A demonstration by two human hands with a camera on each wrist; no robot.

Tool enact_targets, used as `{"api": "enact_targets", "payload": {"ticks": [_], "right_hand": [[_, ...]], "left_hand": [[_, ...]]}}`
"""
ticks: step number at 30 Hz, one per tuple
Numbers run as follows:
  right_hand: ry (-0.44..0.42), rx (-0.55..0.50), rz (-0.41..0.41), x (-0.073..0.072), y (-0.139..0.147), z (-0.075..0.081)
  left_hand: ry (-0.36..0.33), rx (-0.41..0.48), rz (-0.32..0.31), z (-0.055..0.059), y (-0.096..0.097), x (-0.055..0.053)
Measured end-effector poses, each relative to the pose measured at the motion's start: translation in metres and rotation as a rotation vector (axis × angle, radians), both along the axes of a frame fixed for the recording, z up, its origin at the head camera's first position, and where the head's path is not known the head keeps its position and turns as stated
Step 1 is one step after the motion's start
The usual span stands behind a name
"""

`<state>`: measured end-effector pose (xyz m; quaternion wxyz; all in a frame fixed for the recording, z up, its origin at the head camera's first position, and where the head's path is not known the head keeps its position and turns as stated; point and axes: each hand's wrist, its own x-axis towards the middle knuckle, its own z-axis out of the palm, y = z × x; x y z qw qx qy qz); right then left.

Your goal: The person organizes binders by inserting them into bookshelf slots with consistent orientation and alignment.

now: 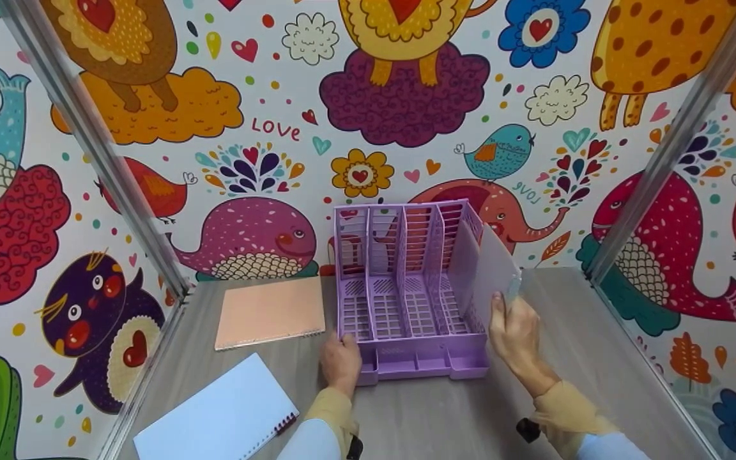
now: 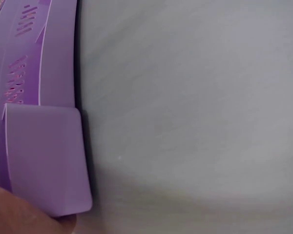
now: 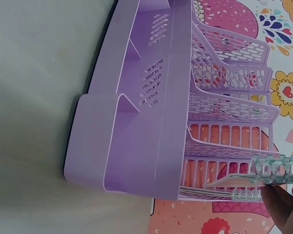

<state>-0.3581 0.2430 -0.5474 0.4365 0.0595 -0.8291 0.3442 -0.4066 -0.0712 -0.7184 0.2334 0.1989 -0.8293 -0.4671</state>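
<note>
A purple desk file organizer (image 1: 420, 370) stands upright, with tall slotted compartments behind and a low divided tray in front. My left hand (image 1: 341, 363) grips its front left corner; part of that hand (image 2: 19, 217) shows beside the tray in the left wrist view. My right hand (image 1: 516, 332) holds a pale notebook (image 1: 499, 259) by its edge, tilted at the rightmost compartment. Its clear ring binding (image 3: 278, 170) faces my right fingers in the right wrist view. Another thin notebook (image 1: 466, 268) stands inside that same compartment against the side.
On the grey table (image 1: 419, 421), a peach spiral notebook (image 1: 272, 313) lies left of the organizer. A white-blue spiral notebook (image 1: 218, 415) lies nearer, at the front left. A wall with cartoon animals (image 1: 253, 236) rises behind, and metal posts (image 1: 112, 172) frame the sides.
</note>
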Motion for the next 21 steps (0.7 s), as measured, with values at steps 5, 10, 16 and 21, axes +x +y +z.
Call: {"api": "enact_targets", "payload": {"ticks": [5,10,16,21], "right_hand": [[-0.007,-0.016,-0.001,-0.002,-0.004,-0.003],[0.003,-0.030,0.000,-0.006,-0.008,-0.006],[-0.036,-0.074,0.000,-0.010,-0.014,-0.005],[-0.086,-0.092,-0.018,-0.013,-0.017,-0.006]], "left_hand": [[0.013,-0.013,0.007,0.010,0.001,0.005],[0.018,-0.003,0.000,0.040,0.005,0.021],[0.024,0.029,0.000,0.052,0.007,0.029],[-0.029,0.019,0.001,0.020,0.003,0.011]]}}
